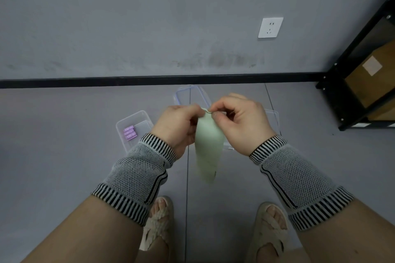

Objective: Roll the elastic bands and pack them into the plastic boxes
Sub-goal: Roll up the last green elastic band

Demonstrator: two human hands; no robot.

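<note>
Lying on the grey floor (53, 156) at the left, a clear plastic box (133, 127) holds three purple rolled bands (129, 133) stacked against its left wall, beside a clear piece I cannot identify. Just right of it, the left hand (178, 127) is raised above the floor, its fingers curled and its grip pinching the top edge of a pale green elastic band (208, 147). A mesh wrist sleeve (136, 175) with black-and-white striped cuffs covers that forearm. The green band hangs down flat between the two hands, its lower end blurred. At its top edge a small curl shows where the fingers meet. Behind the hands, a clear lid with a blue rim (188, 96) lies on the floor near the black skirting. The right hand (241, 121) closes its grip on the same top edge, thumb and forefinger pinching it, touching the left hand's fingers. Its forearm wears a matching sleeve (299, 186). Partly hidden behind this hand lies another clear box (274, 119). Lower down, two feet in cream woven sandals (269, 232) stand on the floor. On the wall is a white socket (270, 27), and a black shelf unit (363, 70) stands at the far right.
</note>
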